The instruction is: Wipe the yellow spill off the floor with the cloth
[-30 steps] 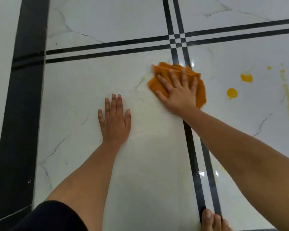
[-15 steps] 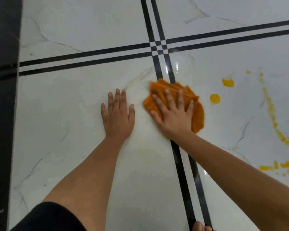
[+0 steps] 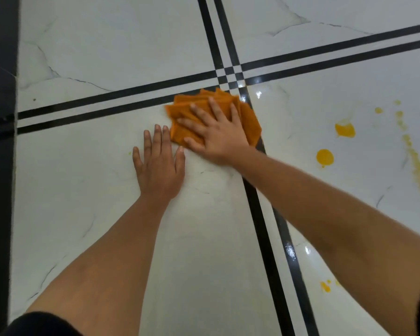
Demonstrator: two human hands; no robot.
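Right hand (image 3: 216, 135) is flat, fingers spread, palm pressing the folded orange cloth (image 3: 250, 122) onto the floor (image 3: 95, 57), just near of the crossing of black tile lines (image 3: 229, 75). Left hand (image 3: 159, 163) is flat on bare tile just left of the cloth, fingers together, holding nothing; it looks like a brace.

The yellow spill is all right of the cloth and well apart from it: two blobs (image 3: 344, 130) and (image 3: 325, 157), a dotted streak (image 3: 415, 163) running near-far at the right edge, and small drops (image 3: 325, 286) near, by the right forearm.

Risks, as judgement:
- The cloth sits on tile that looks clean; a wipe there achieves nothing.
- A flat push through the blobs would likely smear a yellow film rather than lift it.
- The cloth is close to the spill's colour, so saturation will be hard to spot, and a loaded cloth would re-deposit.
- The right forearm passes close to the near drops and could drag through them.
- A wet glossy patch right of the crossing means the bracing hand could slip.

Containers: none in view.
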